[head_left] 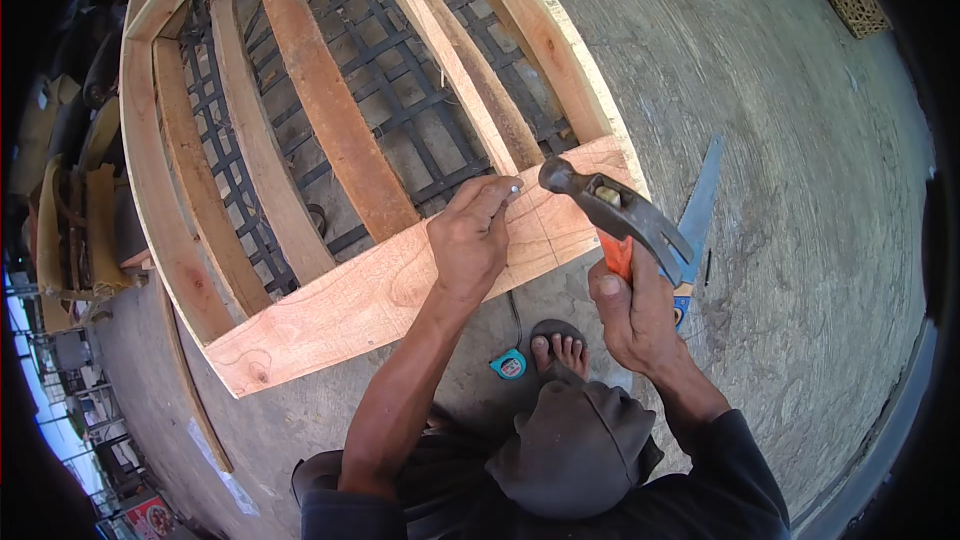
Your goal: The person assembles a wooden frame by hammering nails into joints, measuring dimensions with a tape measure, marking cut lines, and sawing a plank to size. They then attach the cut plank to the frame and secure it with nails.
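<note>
My left hand (470, 238) is closed in a pinch on a nail (516, 188), whose small bright head shows at the fingertips. It rests at the upper edge of a pale wooden board (330, 315), the near side of a wooden frame with long slats. In my right hand (638, 312) is a claw hammer (612, 208), gripped by its orange handle. The hammer's face points toward the nail, a short way to its right, and its claw points down to the right. A pencil-like line crosses the board beside my left hand.
Woven black straps (400, 120) stretch beneath the slats (310, 90). A handsaw (700, 205) lies on the concrete floor right of the hammer. Near my sandalled foot (562, 348) is a teal tape measure (508, 364). Woven baskets (853, 0) stand far right; wooden pieces (100, 230) are stacked left.
</note>
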The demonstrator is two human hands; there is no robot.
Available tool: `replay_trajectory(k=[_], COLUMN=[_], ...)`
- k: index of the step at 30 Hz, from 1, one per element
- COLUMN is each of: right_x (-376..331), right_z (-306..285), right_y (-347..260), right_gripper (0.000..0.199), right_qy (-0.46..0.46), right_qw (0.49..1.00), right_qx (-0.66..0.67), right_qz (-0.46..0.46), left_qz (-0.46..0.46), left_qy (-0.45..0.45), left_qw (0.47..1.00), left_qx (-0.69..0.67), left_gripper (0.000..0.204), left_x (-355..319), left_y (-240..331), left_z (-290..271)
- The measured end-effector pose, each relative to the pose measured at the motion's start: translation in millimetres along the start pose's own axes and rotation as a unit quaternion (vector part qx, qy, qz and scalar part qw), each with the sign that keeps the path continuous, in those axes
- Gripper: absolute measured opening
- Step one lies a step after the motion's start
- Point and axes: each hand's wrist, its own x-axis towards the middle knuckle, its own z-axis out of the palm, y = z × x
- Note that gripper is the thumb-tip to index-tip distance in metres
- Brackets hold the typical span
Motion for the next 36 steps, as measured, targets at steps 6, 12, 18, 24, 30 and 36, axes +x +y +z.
replay_trajectory(k=[6,12,18,24,30,36], right_x=[2.0,11.1,-5.0,-9.1,-13.2,-14.5], right_z=[-3.5,-4.6,-2.6,-0.5,2.5,4.7], right_y=[-5.4,-9.8,0.7,5.5,10.2,6.1], right_gripper=[0.038,0.037,0.033,0.038,0.032,0.031], right_qy=[0.016,-0.099,-0.032,0.015,0.035,0.02], right_qw=[0.982,0.962,0.975,0.995,0.993,0.991], right_qx=[-0.157,-0.25,-0.202,-0.067,-0.042,-0.025], right_qz=[-0.105,0.052,-0.082,0.075,0.106,0.132], left_qz=[0.029,-0.002,0.0,-0.004,-0.086,-0.086], left_qy=[-0.003,-0.018,-0.022,-0.01,0.004,-0.116], left_qw=[0.999,1.0,0.999,1.0,0.993,0.985], left_qx=[0.023,0.02,0.027,0.012,0.077,0.097], left_gripper=[0.025,0.033,0.025,0.019,0.017,0.013], left_x=[4.2,-0.1,1.2,-3.2,11.6,22.7], left_y=[-0.2,1.0,3.3,5.0,6.3,-3.0], left_z=[-4.3,-1.8,-1.7,-6.9,-6.5,-15.6])
